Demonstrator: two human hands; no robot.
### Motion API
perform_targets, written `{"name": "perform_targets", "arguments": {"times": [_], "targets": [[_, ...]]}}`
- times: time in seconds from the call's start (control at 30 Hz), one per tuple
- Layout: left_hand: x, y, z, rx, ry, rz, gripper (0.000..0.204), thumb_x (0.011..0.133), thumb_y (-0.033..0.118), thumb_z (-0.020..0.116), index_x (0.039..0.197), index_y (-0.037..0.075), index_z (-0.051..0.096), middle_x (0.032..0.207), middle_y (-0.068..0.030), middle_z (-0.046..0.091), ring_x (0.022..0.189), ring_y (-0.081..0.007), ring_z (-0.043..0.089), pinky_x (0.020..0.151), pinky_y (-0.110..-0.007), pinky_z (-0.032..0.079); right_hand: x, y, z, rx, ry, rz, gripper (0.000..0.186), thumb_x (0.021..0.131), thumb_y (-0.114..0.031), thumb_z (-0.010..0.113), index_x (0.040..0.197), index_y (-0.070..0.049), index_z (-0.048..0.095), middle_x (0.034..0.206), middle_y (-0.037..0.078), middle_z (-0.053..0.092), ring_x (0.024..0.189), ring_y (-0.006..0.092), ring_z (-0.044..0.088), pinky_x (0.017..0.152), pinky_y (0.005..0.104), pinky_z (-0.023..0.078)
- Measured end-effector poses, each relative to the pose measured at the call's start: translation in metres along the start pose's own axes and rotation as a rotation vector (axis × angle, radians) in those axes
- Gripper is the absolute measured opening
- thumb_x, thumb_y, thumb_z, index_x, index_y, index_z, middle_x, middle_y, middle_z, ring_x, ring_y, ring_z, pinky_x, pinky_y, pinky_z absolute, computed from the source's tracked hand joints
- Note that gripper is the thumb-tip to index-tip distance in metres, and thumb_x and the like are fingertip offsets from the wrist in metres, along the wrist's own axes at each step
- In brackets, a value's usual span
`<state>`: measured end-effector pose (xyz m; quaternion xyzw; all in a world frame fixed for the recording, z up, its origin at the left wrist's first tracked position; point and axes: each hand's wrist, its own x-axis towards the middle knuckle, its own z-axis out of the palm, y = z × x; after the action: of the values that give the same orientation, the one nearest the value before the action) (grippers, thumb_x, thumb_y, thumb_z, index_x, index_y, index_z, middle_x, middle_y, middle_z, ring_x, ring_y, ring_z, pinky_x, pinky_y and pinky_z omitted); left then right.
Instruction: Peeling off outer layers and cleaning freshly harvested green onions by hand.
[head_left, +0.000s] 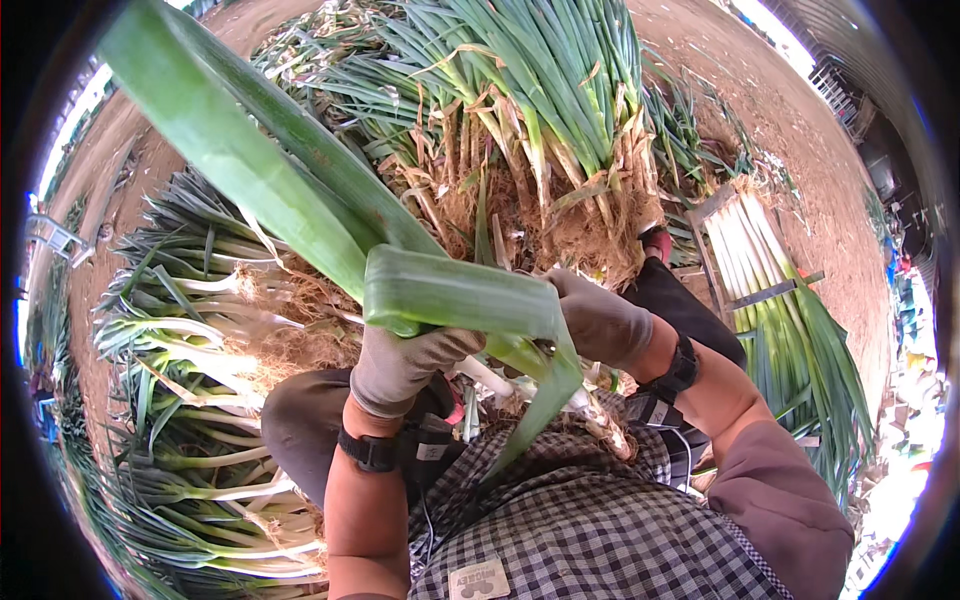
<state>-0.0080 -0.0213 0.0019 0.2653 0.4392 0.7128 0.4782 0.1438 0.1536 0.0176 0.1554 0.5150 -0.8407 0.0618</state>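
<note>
A large green onion (330, 215) slants across the middle of the view, its broad leaves reaching to the upper left. My gloved left hand (412, 362) is closed round the green part. One leaf bends over sharply in a flat fold between my hands, and its loose end hangs toward my checked apron (580, 530). At the right end of this fold, my gloved right hand (600, 318) pinches the leaf. Below, the white stalk (490, 378) shows in part under the leaf. A pale root end (607, 428) lies over my lap; the leaf hides whether it belongs to the same onion.
Ahead stands a dense bundle of untrimmed green onions (560, 120) with dirty roots. More onions (210, 340) lie in heaps at my left. On the right, cleaned onions (760, 260) lie in a metal-barred rack (762, 294). Bare brown ground (790, 130) stretches beyond.
</note>
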Motion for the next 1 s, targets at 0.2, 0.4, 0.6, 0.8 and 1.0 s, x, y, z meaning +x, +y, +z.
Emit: {"name": "perform_targets", "arguments": {"times": [0.2,0.4,0.6,0.8,1.0], "targets": [[0.0,-0.018,-0.021,0.058,0.007,0.038,0.039,0.073,0.008,0.081,0.106,0.002,0.062,0.093,-0.0033,0.067,0.084,-0.0161,0.063,0.073,-0.03,0.052,-0.003,-0.006,0.013,-0.091,0.046,-0.038,0.031,0.075,-0.008,0.069,0.102,0.006,0.067,0.091,0.006,0.069,0.08,0.0094,0.063,0.07,0.0224,0.049],[0.002,-0.034,-0.034,0.188,-0.025,0.095,0.038,0.083,0.031,0.073,0.106,0.001,0.064,0.1,-0.0071,0.067,0.086,-0.0148,0.063,0.076,-0.029,0.052,-0.002,0.005,-0.002,-0.036,0.005,0.105,0.035,0.077,-0.019,0.074,0.103,0.004,0.068,0.087,0.004,0.068,0.074,0.0082,0.062,0.067,0.0212,0.048],[-0.001,-0.026,-0.027,0.277,0.021,0.032,0.04,0.081,0.033,0.074,0.097,-0.003,0.068,0.093,-0.0126,0.069,0.087,-0.0186,0.066,0.073,-0.031,0.054,-0.01,0.001,0.002,-0.182,0.021,0.058,0.032,0.083,-0.025,0.071,0.097,0.003,0.068,0.079,0.001,0.066,0.07,0.0078,0.061,0.064,0.0218,0.049],[-0.002,0.002,0.005,0.015,-0.367,0.234,0.051,0.088,0.041,0.058,0.106,-0.006,0.065,0.099,-0.0181,0.069,0.087,-0.0238,0.067,0.078,-0.032,0.055,-0.012,-0.02,0.017,-0.453,-0.061,0.198,0.025,0.084,-0.022,0.071,0.092,0.001,0.069,0.076,0.001,0.065,0.07,0.008,0.06,0.062,0.0233,0.048],[0.003,0.009,0.012,-0.158,-0.287,-0.01,0.051,0.082,0.039,0.071,0.106,-0.005,0.065,0.098,-0.0186,0.068,0.088,-0.0259,0.067,0.075,-0.035,0.055,0.003,0.065,-0.026,-0.8,-0.354,0.103,0.024,0.086,-0.019,0.066,0.096,0.002,0.068,0.086,0.008,0.068,0.079,0.0165,0.06,0.07,0.032,0.049]]}}
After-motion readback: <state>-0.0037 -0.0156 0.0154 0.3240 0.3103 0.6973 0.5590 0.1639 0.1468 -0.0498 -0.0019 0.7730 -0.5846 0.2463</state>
